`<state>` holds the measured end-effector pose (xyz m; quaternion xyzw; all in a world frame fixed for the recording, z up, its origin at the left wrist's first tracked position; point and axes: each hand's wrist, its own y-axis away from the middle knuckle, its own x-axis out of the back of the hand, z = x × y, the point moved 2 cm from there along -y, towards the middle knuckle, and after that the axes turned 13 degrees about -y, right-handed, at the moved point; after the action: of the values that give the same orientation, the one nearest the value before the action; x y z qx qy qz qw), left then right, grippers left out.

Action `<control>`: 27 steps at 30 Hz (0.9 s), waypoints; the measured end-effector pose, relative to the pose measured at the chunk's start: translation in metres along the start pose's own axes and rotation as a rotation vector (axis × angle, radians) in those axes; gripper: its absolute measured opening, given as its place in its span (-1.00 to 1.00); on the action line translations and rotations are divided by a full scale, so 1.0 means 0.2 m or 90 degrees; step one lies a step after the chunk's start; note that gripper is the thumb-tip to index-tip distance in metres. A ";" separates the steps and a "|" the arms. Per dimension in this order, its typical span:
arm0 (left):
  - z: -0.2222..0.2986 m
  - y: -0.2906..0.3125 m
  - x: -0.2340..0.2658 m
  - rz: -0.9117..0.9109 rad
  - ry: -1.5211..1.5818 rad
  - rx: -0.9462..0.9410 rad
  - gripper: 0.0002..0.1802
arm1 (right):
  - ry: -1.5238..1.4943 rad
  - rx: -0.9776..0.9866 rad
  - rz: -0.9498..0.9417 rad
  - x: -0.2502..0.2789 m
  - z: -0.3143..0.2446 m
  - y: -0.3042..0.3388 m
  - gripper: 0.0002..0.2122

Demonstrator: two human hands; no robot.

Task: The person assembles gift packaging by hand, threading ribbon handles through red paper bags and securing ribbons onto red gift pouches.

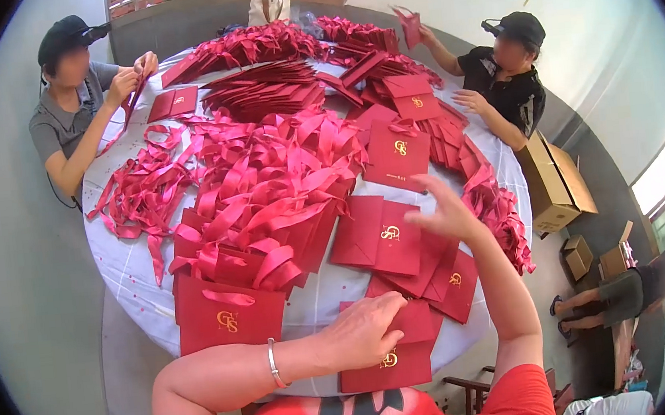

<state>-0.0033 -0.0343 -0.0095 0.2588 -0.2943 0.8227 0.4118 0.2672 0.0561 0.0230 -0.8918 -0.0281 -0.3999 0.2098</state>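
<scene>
My left hand [363, 334], with a silver bangle on its wrist, crosses in front of me over a flat red paper bag [412, 366] with a gold emblem. Its fingers are curled together; whatever is between them is too small to make out. Farther right, my right hand [449, 214] is raised with fingers and thumb spread, holding nothing. Just below and left of it lies a folded red paper bag [363, 232] on a loose pile. To my left stands a thick row of red bags [229, 313] topped with pink ribbon handles [272, 165].
The round table has a white cloth [136, 286]. Loose pink ribbons [138, 186] lie at left, and flat bag stacks [261, 90] at the back. Two co-workers [71, 112] [508, 78] sit across, each holding a bag or ribbon. Cardboard boxes [551, 186] and another person [637, 290] are at right.
</scene>
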 end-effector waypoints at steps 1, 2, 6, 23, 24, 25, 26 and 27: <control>0.00 -0.01 0.00 -0.002 -0.007 -0.015 -0.48 | 0.054 -0.022 -0.031 -0.01 -0.07 0.06 -0.13; 0.00 -0.02 -0.01 0.000 -0.018 -0.024 -0.48 | 0.088 -0.007 -0.050 -0.05 -0.13 0.10 -0.09; 0.00 -0.02 -0.02 -0.017 -0.021 -0.019 -0.48 | 0.136 0.030 -0.131 -0.23 -0.32 0.12 0.04; 0.01 -0.02 -0.01 0.035 -0.015 -0.039 -0.53 | 0.130 -0.144 -0.284 -0.23 -0.32 -0.02 0.11; 0.01 -0.02 0.00 0.035 -0.015 -0.040 -0.53 | 0.131 -0.145 -0.284 -0.20 -0.30 -0.02 0.11; 0.01 -0.02 0.00 0.039 -0.017 -0.042 -0.53 | 0.082 -0.134 -0.286 -0.17 -0.27 -0.02 0.03; 0.02 -0.02 0.00 0.043 -0.019 -0.042 -0.53 | 0.032 -0.123 -0.289 -0.14 -0.26 -0.03 -0.05; 0.02 -0.02 0.00 0.043 -0.018 -0.043 -0.53 | -0.023 -0.103 -0.276 -0.10 -0.28 -0.03 -0.23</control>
<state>0.0001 -0.0351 -0.0068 0.2465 -0.3361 0.8220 0.3881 0.2135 0.0410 0.0443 -0.8858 -0.1904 -0.4207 0.0467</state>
